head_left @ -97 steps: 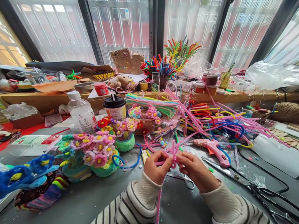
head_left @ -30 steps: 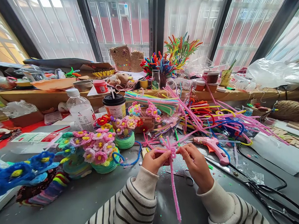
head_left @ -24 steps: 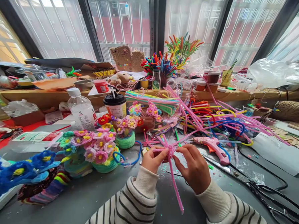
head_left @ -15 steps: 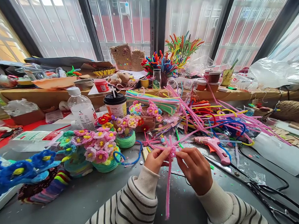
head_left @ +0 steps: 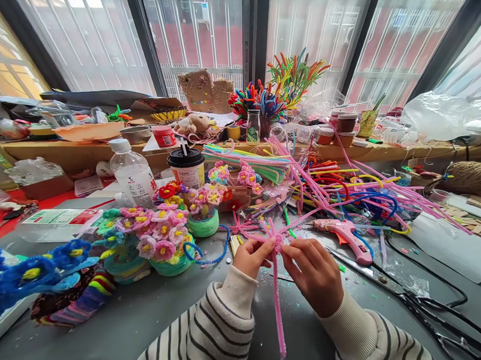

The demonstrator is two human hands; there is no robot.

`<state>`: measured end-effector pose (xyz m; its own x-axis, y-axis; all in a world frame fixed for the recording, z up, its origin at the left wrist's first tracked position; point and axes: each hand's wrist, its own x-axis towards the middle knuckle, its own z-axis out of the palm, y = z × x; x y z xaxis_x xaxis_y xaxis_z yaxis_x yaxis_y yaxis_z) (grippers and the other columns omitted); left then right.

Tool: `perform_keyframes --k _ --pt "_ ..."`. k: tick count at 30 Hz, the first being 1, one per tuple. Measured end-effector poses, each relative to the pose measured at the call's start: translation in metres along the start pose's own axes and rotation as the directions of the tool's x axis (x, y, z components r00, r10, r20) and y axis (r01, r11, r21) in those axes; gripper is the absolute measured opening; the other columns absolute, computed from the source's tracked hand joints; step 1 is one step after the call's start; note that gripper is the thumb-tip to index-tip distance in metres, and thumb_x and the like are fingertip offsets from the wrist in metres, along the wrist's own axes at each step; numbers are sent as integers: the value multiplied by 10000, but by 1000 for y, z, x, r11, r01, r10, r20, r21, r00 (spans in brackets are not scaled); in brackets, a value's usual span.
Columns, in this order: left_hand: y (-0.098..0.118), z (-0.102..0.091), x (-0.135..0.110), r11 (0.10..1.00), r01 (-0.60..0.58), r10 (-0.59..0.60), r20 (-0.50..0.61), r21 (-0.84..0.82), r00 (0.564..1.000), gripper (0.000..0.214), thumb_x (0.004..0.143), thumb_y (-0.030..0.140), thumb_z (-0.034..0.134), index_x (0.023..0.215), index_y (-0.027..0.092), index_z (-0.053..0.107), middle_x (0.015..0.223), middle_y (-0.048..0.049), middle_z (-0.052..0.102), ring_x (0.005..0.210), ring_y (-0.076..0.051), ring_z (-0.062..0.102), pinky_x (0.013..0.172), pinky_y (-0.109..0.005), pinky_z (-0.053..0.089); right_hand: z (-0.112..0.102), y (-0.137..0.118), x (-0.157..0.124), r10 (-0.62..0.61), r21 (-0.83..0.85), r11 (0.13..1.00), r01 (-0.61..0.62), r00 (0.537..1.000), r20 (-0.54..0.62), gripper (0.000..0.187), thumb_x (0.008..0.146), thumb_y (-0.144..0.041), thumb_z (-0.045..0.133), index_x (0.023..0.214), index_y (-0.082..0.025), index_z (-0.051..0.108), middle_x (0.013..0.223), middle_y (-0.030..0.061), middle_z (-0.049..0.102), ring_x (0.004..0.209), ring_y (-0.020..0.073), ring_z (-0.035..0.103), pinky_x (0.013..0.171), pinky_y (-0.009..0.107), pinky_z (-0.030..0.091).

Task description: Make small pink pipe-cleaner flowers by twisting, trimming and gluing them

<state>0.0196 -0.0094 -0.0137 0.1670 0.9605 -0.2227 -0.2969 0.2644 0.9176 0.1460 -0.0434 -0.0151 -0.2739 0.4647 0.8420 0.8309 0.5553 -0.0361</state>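
Pink pipe cleaners [head_left: 278, 307] are joined at a small knot between my hands, with ends sticking up and out and a long end hanging down toward me. My left hand [head_left: 252, 258] pinches the knot from the left between thumb and forefinger. From the right, my right hand [head_left: 313, 273] pinches the same piece near its centre, fingertips close to the left thumb. The fingers partly hide the knot. Just beyond it, more pink pipe cleaners [head_left: 243, 228] lie on the table. A blue pipe-cleaner loop [head_left: 212, 261] lies left of my left hand.
At right lie a pink glue gun [head_left: 344, 236] with its cord and large black-handled scissors [head_left: 428, 310]. Pipe-cleaner flower pots [head_left: 170, 264] stand at left, near a plastic bottle [head_left: 131, 175] and a lidded cup [head_left: 186, 166]. Loose pipe cleaners [head_left: 313, 181] pile up behind my hands.
The hanging pink end has swung slightly to the right and now points almost straight down. Both hands keep their pinch, with slight finger movement at the knot.
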Motion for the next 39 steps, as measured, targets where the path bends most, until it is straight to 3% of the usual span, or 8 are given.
perform_keyframes --k 5,9,21,32,39 --pt "9 -1 -2 960 259 -249 103 -107 963 206 543 288 653 629 106 607 504 4 579 407 -53 507 393 -145 389 -1 1 -2 -30 12 999 30 1000 -1 150 676 -79 542 800 -161 560 685 43 566 646 141 493 609 281 436" --pt "14 1 -6 918 350 -330 132 -186 935 84 601 187 620 612 105 603 502 5 591 417 -51 527 436 -142 421 -2 0 -1 -36 5 999 36 999 -2 139 681 -83 532 788 -169 555 682 39 567 639 137 496 602 275 435" --pt "12 1 -7 894 366 -322 199 -259 926 29 624 135 599 620 108 610 548 -9 624 475 -61 554 502 -151 437 0 -2 -1 9 45 999 -8 1000 -22 110 666 -73 529 721 -167 518 685 40 564 648 141 504 601 286 440" --pt "9 3 -5 921 277 -267 75 -272 961 143 547 162 660 572 141 521 499 28 592 459 -65 549 500 -164 444 1 -1 2 17 35 999 -16 999 -49 157 678 -105 533 820 -168 554 721 48 597 682 142 539 635 285 451" --pt "7 3 -4 925 244 -238 55 -290 970 187 477 167 699 562 132 535 498 24 596 472 -74 554 521 -181 439 3 0 3 -5 6 1000 5 1000 -29 149 671 -98 541 804 -163 557 719 49 606 667 148 540 621 290 447"
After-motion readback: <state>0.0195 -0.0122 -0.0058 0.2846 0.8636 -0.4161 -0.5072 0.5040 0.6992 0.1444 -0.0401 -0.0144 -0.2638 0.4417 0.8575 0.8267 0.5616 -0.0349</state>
